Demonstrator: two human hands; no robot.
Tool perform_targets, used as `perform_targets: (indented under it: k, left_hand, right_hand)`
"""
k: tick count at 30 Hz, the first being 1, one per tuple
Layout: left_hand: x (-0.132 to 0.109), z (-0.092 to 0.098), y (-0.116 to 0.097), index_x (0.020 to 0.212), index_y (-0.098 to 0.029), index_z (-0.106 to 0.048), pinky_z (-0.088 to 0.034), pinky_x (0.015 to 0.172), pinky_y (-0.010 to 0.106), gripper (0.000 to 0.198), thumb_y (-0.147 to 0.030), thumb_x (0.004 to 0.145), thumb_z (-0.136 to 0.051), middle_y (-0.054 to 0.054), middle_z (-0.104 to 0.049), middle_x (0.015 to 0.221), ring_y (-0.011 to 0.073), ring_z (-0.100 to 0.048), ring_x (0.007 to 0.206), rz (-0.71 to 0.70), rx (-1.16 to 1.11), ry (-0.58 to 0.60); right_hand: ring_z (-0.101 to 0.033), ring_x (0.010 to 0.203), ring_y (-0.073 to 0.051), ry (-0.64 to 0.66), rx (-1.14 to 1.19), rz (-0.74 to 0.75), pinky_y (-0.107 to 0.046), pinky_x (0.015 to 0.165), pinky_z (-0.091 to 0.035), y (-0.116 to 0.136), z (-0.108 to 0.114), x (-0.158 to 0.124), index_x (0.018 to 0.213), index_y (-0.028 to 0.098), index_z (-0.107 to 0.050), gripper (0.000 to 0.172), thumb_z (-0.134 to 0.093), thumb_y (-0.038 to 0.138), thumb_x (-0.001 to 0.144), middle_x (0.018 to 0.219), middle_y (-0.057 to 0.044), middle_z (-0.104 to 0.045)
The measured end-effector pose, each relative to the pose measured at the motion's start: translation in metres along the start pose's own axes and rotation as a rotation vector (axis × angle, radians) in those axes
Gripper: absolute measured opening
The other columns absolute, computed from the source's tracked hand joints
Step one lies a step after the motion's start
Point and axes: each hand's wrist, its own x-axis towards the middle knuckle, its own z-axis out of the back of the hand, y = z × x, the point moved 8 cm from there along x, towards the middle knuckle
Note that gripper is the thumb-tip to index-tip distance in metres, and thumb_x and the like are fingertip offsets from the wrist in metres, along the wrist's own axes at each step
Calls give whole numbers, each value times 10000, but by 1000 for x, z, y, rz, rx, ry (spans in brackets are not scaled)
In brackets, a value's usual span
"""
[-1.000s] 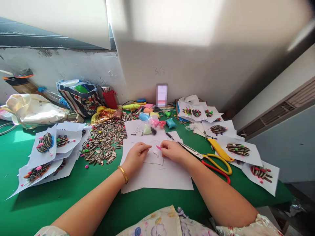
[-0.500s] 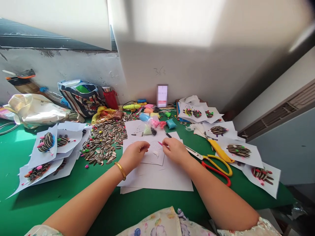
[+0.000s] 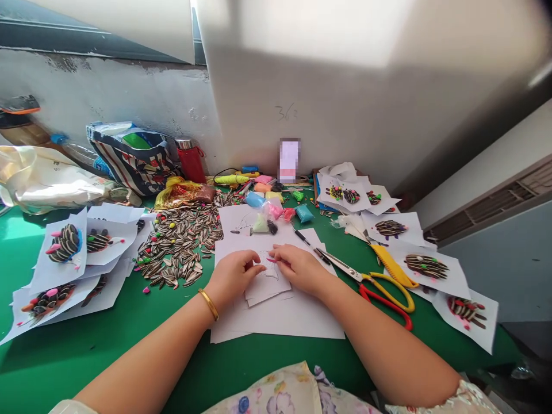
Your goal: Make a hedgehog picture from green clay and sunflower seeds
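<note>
A small sheet with a pencil drawing [image 3: 272, 285] lies on larger white paper [image 3: 297, 319] between my hands. My left hand [image 3: 235, 276] rests at the small sheet's left edge, fingers curved, with a gap between thumb and index finger and nothing visible in it. My right hand [image 3: 301, 269] is over the right side of the drawing, its fingertips closed on a small pink piece [image 3: 271, 260]. The piece is thin; its material is hard to make out, and the fingers partly cover the drawing.
Sunflower seeds [image 3: 185, 238] are heaped left. Colourful clay packs [image 3: 272, 210] sit behind the paper. Right are black pens [image 3: 321, 256], scissors [image 3: 366, 279] and a yellow cutter [image 3: 393, 265]. Finished seed pictures [image 3: 426, 266] lie on both sides. A red bottle [image 3: 190, 163] stands behind.
My right hand has moved left over the drawing with the pink piece. My left thumb and index finger are further apart. The camera's view has shifted slightly.
</note>
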Motion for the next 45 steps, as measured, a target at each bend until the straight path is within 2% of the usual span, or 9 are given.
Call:
perform_targets:
  k: [2, 5, 9, 13, 17, 21, 25, 29, 45]
  left_hand:
    - [0, 1, 1, 822, -214, -677, -464, 681, 301, 149, -333, 877, -606, 14, -669, 767, 187, -611, 749, -76, 23, -26]
    - [0, 2, 5, 949, -211, -699, -488, 821, 332, 168, -234, 911, -537, 50, -704, 928, 210, -634, 905, -164, 50, -49]
    - [-1, 7, 12, 1131, -214, -675, -492, 817, 357, 255, -262, 940, -512, 70, -720, 976, 234, -651, 909, -117, 160, -89]
    - [-1, 11, 8, 926, -203, -724, -477, 757, 348, 175, -347, 890, -630, 50, -686, 793, 219, -625, 794, -120, 202, -71]
    - [-3, 13, -1, 943, -231, -751, -470, 855, 411, 225, -404, 800, -732, 80, -664, 989, 258, -602, 942, -185, 214, -68]
    - [-8, 6, -11, 1094, -272, -712, -405, 1026, 477, 394, -407, 733, -792, 79, -602, 1296, 309, -531, 1208, -266, 152, 39]
    - [-12, -7, -17, 1307, -299, -588, -299, 1139, 491, 617, -395, 733, -795, 68, -594, 1358, 286, -484, 1313, -321, 68, 173]
    - [-13, -13, -17, 1339, -288, -560, -221, 1173, 526, 646, -439, 749, -775, 89, -553, 1409, 298, -467, 1328, -300, 111, 150]
    - [-19, -16, -24, 1276, -267, -596, -204, 1150, 572, 564, -483, 774, -732, 102, -582, 1348, 323, -500, 1245, -255, 221, 41]
  right_hand:
    - [-500, 1309, -182, -22, 32, 26, -369, 1065, -405, 0, 0, 1, 1001, 219, -616, 208, -472, 102, 908, 1231, -58, -670]
    - [-516, 1274, -178, -89, 24, 57, -360, 1068, -398, 1, 4, 1, 970, 215, -605, 188, -479, 97, 899, 1212, -60, -669]
    - [-582, 1051, -186, -133, -59, 43, -330, 941, -444, 2, 11, -2, 940, 209, -613, 155, -502, 112, 890, 1063, -63, -684]
    - [-560, 887, -189, -122, -198, -51, -305, 810, -423, -2, 14, -4, 886, 198, -645, 124, -528, 156, 896, 881, -47, -663]
    - [-561, 791, -157, -27, -224, -170, -266, 702, -387, -10, 10, -7, 931, 209, -681, 153, -536, 179, 892, 862, -26, -657]
    - [-563, 741, -141, 50, -235, -263, -251, 647, -351, -13, 8, -13, 990, 234, -685, 178, -551, 200, 879, 855, -7, -670]
    - [-554, 722, -143, 98, -282, -304, -252, 621, -317, -10, 4, -17, 889, 228, -670, 112, -573, 186, 854, 813, -7, -668]
    - [-545, 685, -146, 102, -327, -334, -260, 598, -289, -7, 1, -17, 888, 226, -645, 77, -569, 224, 876, 787, -9, -665]
    - [-558, 701, -164, 96, -456, -296, -282, 604, -274, -3, -1, -15, 826, 214, -611, 74, -554, 178, 857, 779, -23, -659]
